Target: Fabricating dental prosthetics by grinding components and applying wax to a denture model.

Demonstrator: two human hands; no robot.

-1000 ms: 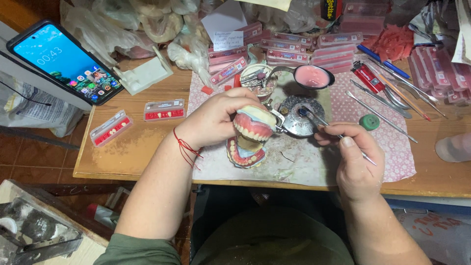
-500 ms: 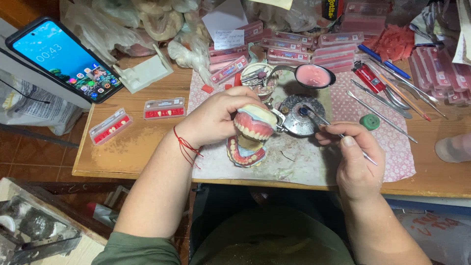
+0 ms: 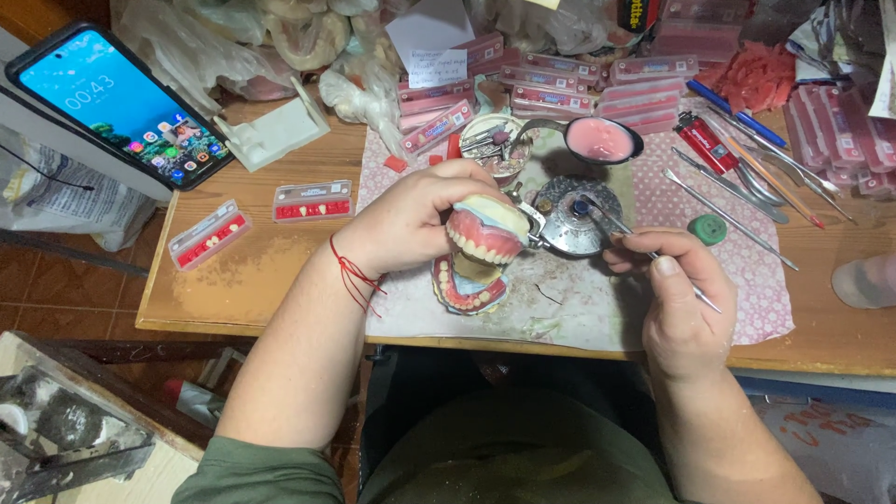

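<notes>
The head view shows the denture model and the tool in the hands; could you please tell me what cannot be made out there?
- Head view: the left hand covers the back of the denture model.
- The thin metal tool passes under the right hand, so its middle is hidden.
- The tool's tip over the round metal dish is too small to read.
- The box rows at right are cut by the edge.

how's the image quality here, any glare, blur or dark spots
Head view: even light, sharp on the left hand holding the denture model and the right hand with a thin metal tool; the phone screen glows brightly; the area under the table is dim.
</notes>
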